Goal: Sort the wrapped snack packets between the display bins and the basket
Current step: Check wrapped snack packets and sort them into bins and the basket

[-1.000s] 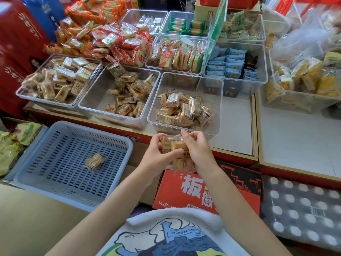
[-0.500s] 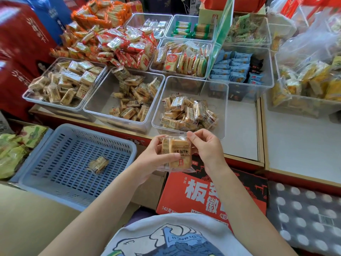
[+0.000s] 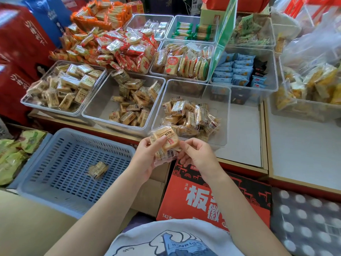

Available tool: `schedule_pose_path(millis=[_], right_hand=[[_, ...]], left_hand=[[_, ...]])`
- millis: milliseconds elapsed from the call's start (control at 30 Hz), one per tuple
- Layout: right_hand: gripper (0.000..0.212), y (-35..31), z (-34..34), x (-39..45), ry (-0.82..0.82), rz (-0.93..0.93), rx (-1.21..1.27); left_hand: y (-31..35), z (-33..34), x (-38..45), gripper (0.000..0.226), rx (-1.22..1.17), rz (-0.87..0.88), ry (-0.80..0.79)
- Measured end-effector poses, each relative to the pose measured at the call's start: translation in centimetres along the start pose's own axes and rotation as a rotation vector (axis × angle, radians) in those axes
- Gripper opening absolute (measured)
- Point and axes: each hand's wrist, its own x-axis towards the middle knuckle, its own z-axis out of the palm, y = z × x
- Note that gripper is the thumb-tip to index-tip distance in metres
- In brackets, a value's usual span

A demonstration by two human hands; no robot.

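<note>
A small stack of wrapped snack packets (image 3: 165, 143) is held at frame centre, just in front of the near edge of a clear display bin (image 3: 224, 115). The stack is gripped by the left hand (image 3: 147, 159), thumb pressed on the top packet, fingers curled underneath. The right edge of the stack is pinched by the right hand (image 3: 197, 157) between thumb and forefinger, other fingers curled.

More packets of the same tan kind are piled inside that bin, centre right. Two further clear bins with similar packets are seen to its left, middle bin (image 3: 96, 109) and left bin (image 3: 29, 100).

A blue slotted basket (image 3: 46, 189) is placed at lower left; one lone packet (image 3: 97, 169) is lying on its floor.

A red carton (image 3: 212, 196) with white characters is seen below the hands, lower centre.
</note>
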Motion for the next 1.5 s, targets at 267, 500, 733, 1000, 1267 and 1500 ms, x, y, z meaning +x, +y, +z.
schedule_pose_path(millis=[267, 500, 733, 1000, 1267, 1500], right_hand=[[0.023, -0.3, -1.9, 1.7, 0.066, 0.050, 0.014], [0.047, -0.2, -3.3, 5.3, 0.081, 0.122, -0.040], [0.040, -1.9, -6.6, 14.2, 0.323, 0.085, 0.099], [0.041, -0.3, -6.8, 17.4, 0.435, -0.225, -0.713], [0.057, 4.2, -5.3, 19.0, 0.126, -0.064, -1.126], [0.053, 2.0, -3.5, 19.5, 0.309, -0.058, -1.020]], left_hand=[[0.5, 1.3, 2.9, 0.090, 0.150, 0.031, 0.021], [1.7, 3.9, 5.8, 0.057, 0.449, -0.041, -0.158], [4.7, 4.6, 12.2, 0.068, 0.691, 0.083, -0.108], [2.9, 4.5, 16.8, 0.066, 1.684, 0.420, -0.066], [-0.2, 2.6, 18.8, 0.063, 1.747, 0.486, -0.144], [1.1, 0.9, 17.8, 0.073, 1.647, 0.614, -0.134]])
